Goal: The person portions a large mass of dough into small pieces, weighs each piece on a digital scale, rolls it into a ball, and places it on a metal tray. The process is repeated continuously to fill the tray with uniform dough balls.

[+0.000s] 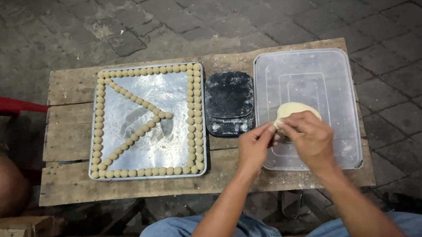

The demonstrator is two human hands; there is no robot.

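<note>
Pinching a small piece off the pale, flattened lump of dough (294, 109) at centre right, above the clear plastic lidded tub (333, 73), the left hand (254, 145) should nip cleanly while the right hand (308, 136) grasps the lump steady, matching the small dough balls (97, 121) left.

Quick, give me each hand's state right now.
Left hand: fingers pinched on the edge of the dough piece.
Right hand: closed around the same dough piece, above the plastic lid.
</note>
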